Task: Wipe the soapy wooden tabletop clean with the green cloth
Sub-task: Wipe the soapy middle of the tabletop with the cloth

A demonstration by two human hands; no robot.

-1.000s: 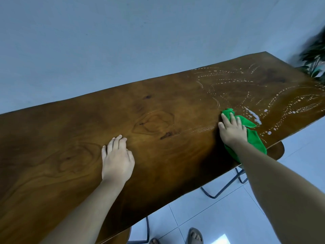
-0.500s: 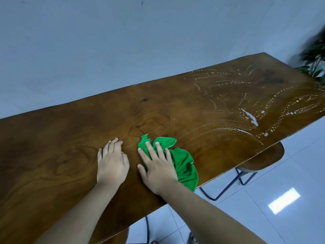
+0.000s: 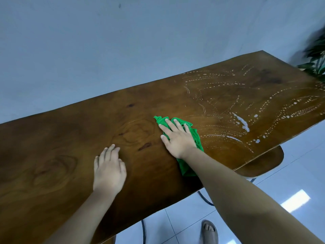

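Since half a second ago the right hand (image 3: pixel 178 140) and green cloth (image 3: pixel 195 136) have shifted away from the left hand (image 3: pixel 109 170), up toward mid-board and nearer the soap. Left hand is in roughly the same spot.

Right hand: flat, fingers straight and slightly spread, palm pressing down on the cloth. No curl, no pinch.

Left hand: flat, palm down on bare wood, fingers straight and close together, holding nothing. Slightly motion-blurred.

Cloth: bright green, soft, crumpled. Bunched folds poke out past the fingertips and a tail trails back under the wrist toward the near edge. It lies on the tabletop (image 3: pixel 66 138), roughly mid-length, at the boundary between the dry and soapy zones.

Tabletop: long dark-brown wooden slab, glossy, with swirling grain, knot rings and a couple of dark knots. The left part looks clean.

Soap streaks (image 3: pixel 243 122): white, mostly dotted arcs and curved lines plus one thicker smear, covering the right part of the slab.

Below the right end is a stool (image 3: pixel 263 163) with a rounded wooden seat and thin metal legs. The floor (image 3: pixel 290 184) is glossy pale tile with a light reflection. A sandalled foot (image 3: pixel 209 231) shows at the bottom. Plant leaves (image 3: pixel 316 57) at far right are blurred. The wall (image 3: pixel 123 41) is plain grey-blue.
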